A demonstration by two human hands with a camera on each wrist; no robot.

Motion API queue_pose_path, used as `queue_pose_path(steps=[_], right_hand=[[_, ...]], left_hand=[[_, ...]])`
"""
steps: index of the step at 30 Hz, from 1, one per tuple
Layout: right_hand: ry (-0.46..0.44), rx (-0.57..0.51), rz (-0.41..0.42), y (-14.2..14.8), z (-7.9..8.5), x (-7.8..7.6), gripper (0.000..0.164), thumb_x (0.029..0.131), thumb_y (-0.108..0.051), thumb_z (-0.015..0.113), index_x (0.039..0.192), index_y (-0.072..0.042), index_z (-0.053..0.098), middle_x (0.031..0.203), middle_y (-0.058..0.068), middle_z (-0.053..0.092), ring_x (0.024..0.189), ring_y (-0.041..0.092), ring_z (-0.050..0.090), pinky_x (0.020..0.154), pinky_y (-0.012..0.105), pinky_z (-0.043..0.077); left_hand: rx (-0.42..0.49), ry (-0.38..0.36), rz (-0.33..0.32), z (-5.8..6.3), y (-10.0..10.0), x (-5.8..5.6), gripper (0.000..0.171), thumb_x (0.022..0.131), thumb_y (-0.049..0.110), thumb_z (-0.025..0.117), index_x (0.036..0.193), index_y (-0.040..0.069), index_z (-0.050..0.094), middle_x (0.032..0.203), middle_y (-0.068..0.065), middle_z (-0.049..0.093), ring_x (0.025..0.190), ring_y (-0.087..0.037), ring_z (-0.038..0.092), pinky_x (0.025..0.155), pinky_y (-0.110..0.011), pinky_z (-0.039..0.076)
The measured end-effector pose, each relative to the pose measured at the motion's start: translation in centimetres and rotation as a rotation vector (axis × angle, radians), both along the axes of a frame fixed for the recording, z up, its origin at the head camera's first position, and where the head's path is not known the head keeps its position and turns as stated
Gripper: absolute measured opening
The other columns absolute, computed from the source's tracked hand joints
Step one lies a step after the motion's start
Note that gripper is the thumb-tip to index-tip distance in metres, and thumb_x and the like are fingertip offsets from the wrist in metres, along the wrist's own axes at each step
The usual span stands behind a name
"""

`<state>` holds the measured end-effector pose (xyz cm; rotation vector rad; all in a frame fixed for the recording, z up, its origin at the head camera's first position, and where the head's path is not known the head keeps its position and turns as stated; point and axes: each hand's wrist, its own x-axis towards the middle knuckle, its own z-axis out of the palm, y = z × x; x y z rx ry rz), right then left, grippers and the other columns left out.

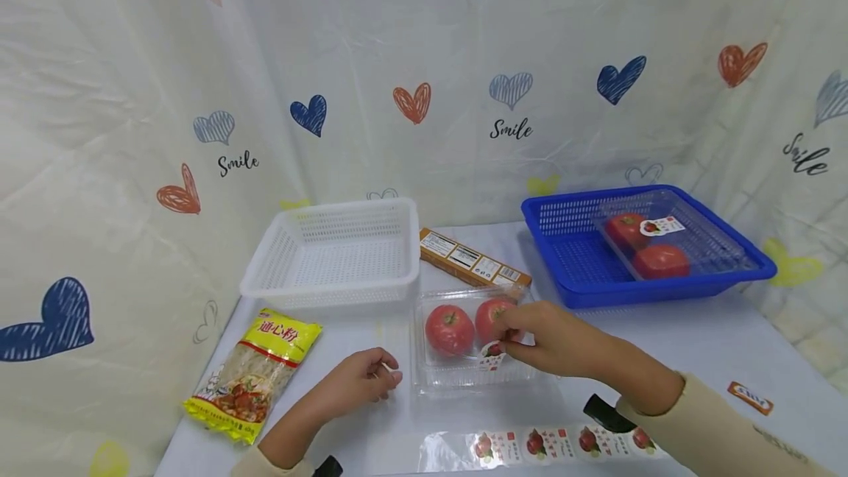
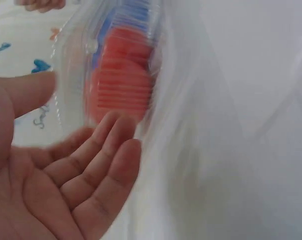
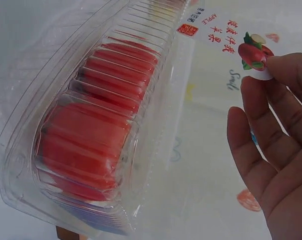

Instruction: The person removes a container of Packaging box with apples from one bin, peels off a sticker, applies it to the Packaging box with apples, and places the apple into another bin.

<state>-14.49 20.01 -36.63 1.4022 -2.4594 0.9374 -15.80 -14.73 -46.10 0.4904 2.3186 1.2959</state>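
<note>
My right hand (image 1: pixel 553 337) pinches an apple sticker (image 1: pixel 491 356) by its edge, above the near side of a clear plastic clamshell box (image 1: pixel 457 384). In the right wrist view the thumb and a finger grip the printed end of the sticker (image 3: pixel 255 55), and its white end points toward the box. Two red apples (image 1: pixel 450 330) sit side by side inside the box, whose lid looks shut. To the left of the box, my left hand (image 1: pixel 364 377) hovers with loosely bent fingers, holding nothing.
A white basket (image 1: pixel 331 293) stands at back left, a blue basket (image 1: pixel 662 293) with another labelled apple box (image 1: pixel 715 249) at back right. Behind the clamshell lies a brown carton (image 1: pixel 473 260). A macaroni bag (image 1: pixel 255 374), sticker strip (image 1: pixel 550 446) and small orange packet (image 1: pixel 750 397) lie around.
</note>
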Motion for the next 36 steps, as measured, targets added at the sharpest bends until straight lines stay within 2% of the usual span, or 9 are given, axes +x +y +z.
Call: queue_pose_path(steps=[4, 7, 11, 14, 20, 25, 30, 36], right_hand=[[-0.091, 0.020, -0.033, -0.4, -0.3, -0.6, 0.021, 0.086, -0.002, 0.070, 0.100, -0.018, 0.067, 0.090, -0.012, 0.065, 0.081, 0.004, 0.060, 0.067, 0.026, 0.055], [-0.164, 0.031, -0.065, -0.8, -0.4, -1.0, 0.021, 0.090, -0.003, 0.067, 0.106, -0.016, 0.066, 0.094, -0.010, 0.065, 0.083, 0.006, 0.059, 0.069, 0.027, 0.054], [-0.226, 0.035, -0.109, -1.2, -0.6, -1.7, 0.024, 0.092, -0.002, 0.064, 0.112, -0.014, 0.066, 0.101, -0.009, 0.066, 0.087, 0.008, 0.060, 0.075, 0.028, 0.055], [-0.240, 0.022, -0.123, -1.5, -0.8, -2.2, 0.025, 0.091, -0.002, 0.064, 0.113, -0.014, 0.066, 0.102, -0.008, 0.066, 0.087, 0.009, 0.061, 0.075, 0.028, 0.055], [-0.276, -0.033, -0.149, -1.8, -1.1, -3.1, 0.025, 0.089, -0.001, 0.067, 0.113, -0.009, 0.066, 0.091, -0.004, 0.066, 0.082, 0.011, 0.061, 0.071, 0.029, 0.056], [-0.341, -0.035, -0.237, -2.3, -1.5, -3.9, 0.027, 0.090, -0.007, 0.069, 0.117, -0.008, 0.065, 0.095, -0.003, 0.065, 0.086, 0.014, 0.061, 0.075, 0.029, 0.055], [-0.440, -0.036, -0.315, -2.3, -2.1, -4.5, 0.032, 0.089, -0.007, 0.071, 0.120, -0.010, 0.064, 0.097, -0.004, 0.064, 0.090, 0.017, 0.060, 0.075, 0.028, 0.054], [-0.562, -0.125, -0.358, -2.1, -2.3, -4.9, 0.034, 0.088, -0.007, 0.072, 0.121, -0.008, 0.063, 0.102, 0.002, 0.063, 0.094, 0.021, 0.059, 0.078, 0.028, 0.054]], left_hand=[[0.075, -0.049, 0.106, 0.0, 1.9, -0.4, 0.059, 0.093, 0.039, 0.064, 0.130, -0.003, 0.046, 0.093, -0.008, 0.067, 0.077, -0.022, 0.066, 0.066, -0.035, 0.057], [0.102, -0.092, 0.173, 0.1, 3.1, -0.6, 0.074, 0.091, 0.044, 0.066, 0.139, -0.005, 0.038, 0.095, -0.009, 0.065, 0.077, -0.022, 0.067, 0.065, -0.036, 0.058], [0.169, -0.168, 0.235, 0.1, 3.9, -1.2, 0.078, 0.090, 0.040, 0.068, 0.143, -0.004, 0.033, 0.098, -0.014, 0.063, 0.077, -0.023, 0.066, 0.066, -0.038, 0.059], [0.221, -0.211, 0.259, 0.2, 4.1, -1.6, 0.078, 0.090, 0.031, 0.071, 0.146, -0.005, 0.029, 0.098, -0.014, 0.062, 0.080, -0.027, 0.066, 0.068, -0.039, 0.059], [0.246, -0.209, 0.267, 0.7, 4.5, -2.0, 0.078, 0.088, 0.021, 0.073, 0.146, -0.006, 0.029, 0.096, -0.011, 0.059, 0.076, -0.023, 0.064, 0.066, -0.037, 0.059], [0.234, -0.203, 0.270, 0.8, 4.6, -2.3, 0.077, 0.088, 0.022, 0.073, 0.147, -0.005, 0.029, 0.097, -0.010, 0.059, 0.077, -0.022, 0.064, 0.065, -0.038, 0.059], [0.239, -0.213, 0.264, 0.5, 4.6, -2.5, 0.078, 0.088, 0.023, 0.074, 0.147, -0.004, 0.030, 0.097, -0.011, 0.058, 0.075, -0.022, 0.064, 0.065, -0.037, 0.059], [0.247, -0.200, 0.254, 0.2, 4.6, -2.7, 0.078, 0.087, 0.024, 0.075, 0.146, -0.004, 0.032, 0.097, -0.012, 0.058, 0.074, -0.021, 0.065, 0.065, -0.037, 0.059]])
